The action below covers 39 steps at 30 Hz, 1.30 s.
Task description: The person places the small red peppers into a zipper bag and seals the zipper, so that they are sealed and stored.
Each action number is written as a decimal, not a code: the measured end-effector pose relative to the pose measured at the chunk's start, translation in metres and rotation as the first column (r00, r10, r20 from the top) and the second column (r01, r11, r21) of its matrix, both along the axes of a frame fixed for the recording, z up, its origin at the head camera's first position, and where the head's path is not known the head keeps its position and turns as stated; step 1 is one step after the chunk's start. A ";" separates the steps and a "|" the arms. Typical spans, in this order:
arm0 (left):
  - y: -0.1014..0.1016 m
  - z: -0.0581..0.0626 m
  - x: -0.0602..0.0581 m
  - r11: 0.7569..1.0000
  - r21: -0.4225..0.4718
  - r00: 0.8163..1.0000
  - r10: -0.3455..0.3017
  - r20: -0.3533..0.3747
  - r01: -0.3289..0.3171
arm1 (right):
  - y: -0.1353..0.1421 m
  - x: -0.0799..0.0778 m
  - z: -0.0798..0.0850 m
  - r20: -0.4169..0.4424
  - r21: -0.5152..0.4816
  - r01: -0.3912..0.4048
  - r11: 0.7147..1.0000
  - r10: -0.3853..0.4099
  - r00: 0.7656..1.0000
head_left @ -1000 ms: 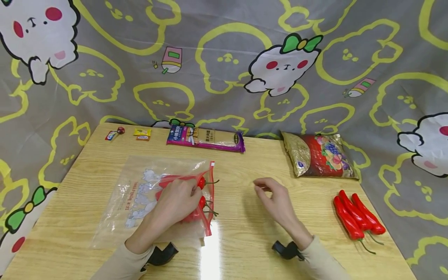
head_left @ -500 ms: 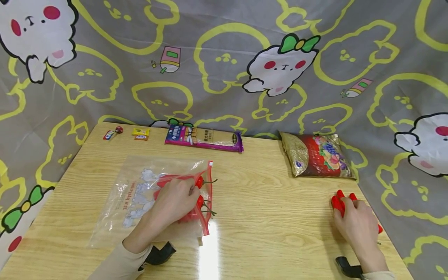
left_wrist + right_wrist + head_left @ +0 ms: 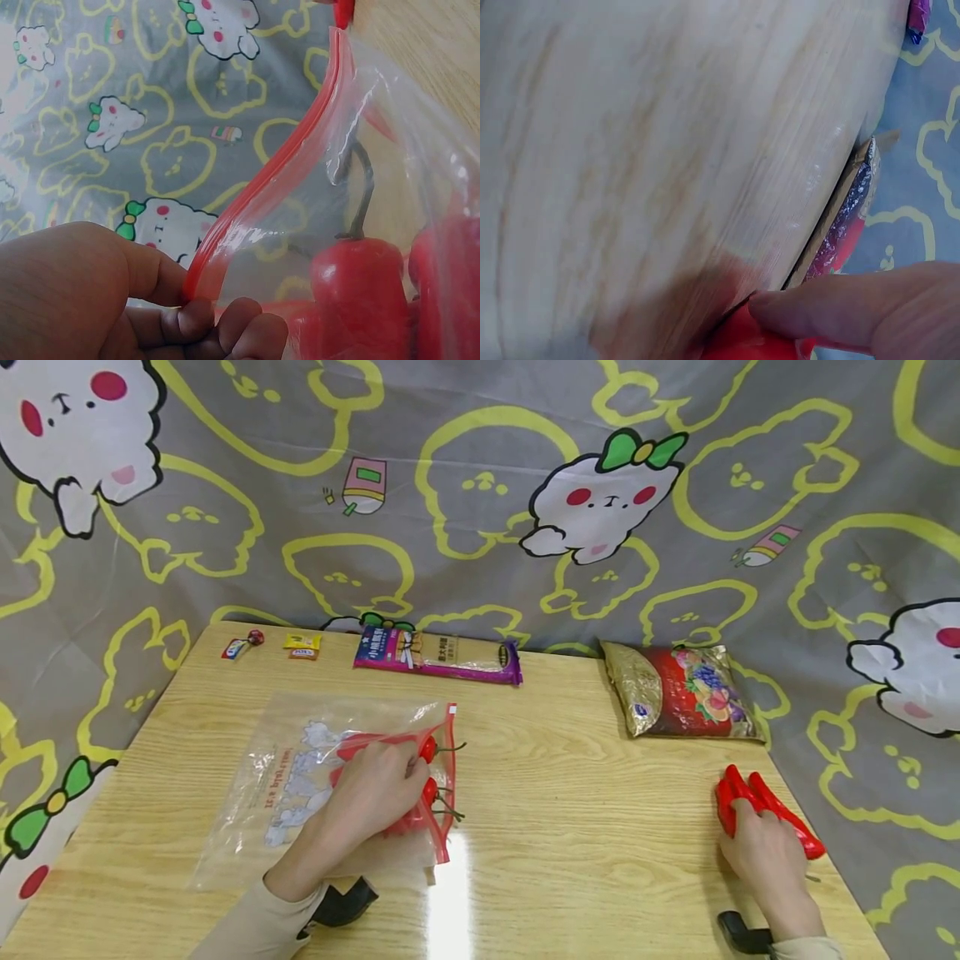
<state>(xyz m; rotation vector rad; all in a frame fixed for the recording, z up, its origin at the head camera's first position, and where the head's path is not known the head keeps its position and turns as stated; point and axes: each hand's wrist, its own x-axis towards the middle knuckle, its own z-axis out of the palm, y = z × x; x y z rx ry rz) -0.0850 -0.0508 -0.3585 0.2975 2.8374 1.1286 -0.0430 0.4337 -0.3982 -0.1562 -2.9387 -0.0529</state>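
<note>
My left hand pinches the red zip edge of a clear printed zip bag lying on the table. Inside the bag are several red chili peppers, their dark stems pointing toward the bag's mouth. At the table's right side, my right hand grips the leftmost of three loose red chili peppers, partly covering it. In the right wrist view the thumb lies on the red pepper. Two other loose peppers lie close beside that hand.
Behind the loose peppers lies a gold and red fruit-print packet. A purple noodle packet lies along the table's back edge. Small candy packets and a lollipop are at the back left. A patterned cloth hangs behind the table.
My right hand has gone from the middle of the table to the loose peppers on the right and taken hold of one. My left hand stays at the bag.
</note>
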 end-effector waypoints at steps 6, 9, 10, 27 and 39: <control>-0.001 -0.001 0.000 1.000 0.003 1.000 -0.001 -0.008 0.001 | -0.013 -0.005 0.002 -0.042 -0.017 -0.006 1.000 0.005 0.999; -0.002 -0.001 0.000 1.000 0.011 1.000 -0.002 -0.007 0.002 | -0.030 -0.010 0.009 -0.079 -0.082 -0.033 0.996 0.026 0.996; -0.001 0.000 0.000 1.000 0.013 1.000 -0.002 -0.006 0.002 | -0.038 -0.012 0.012 -0.085 -0.116 -0.049 0.992 0.039 0.996; -0.001 0.001 0.001 1.000 0.004 1.000 -0.004 0.006 0.004 | -0.199 -0.032 0.037 -0.065 -0.640 -0.482 0.598 0.583 0.810; -0.003 0.002 0.001 1.000 0.021 1.000 -0.003 -0.001 0.003 | -0.242 -0.043 0.038 -0.164 -0.673 -0.607 0.422 0.715 0.679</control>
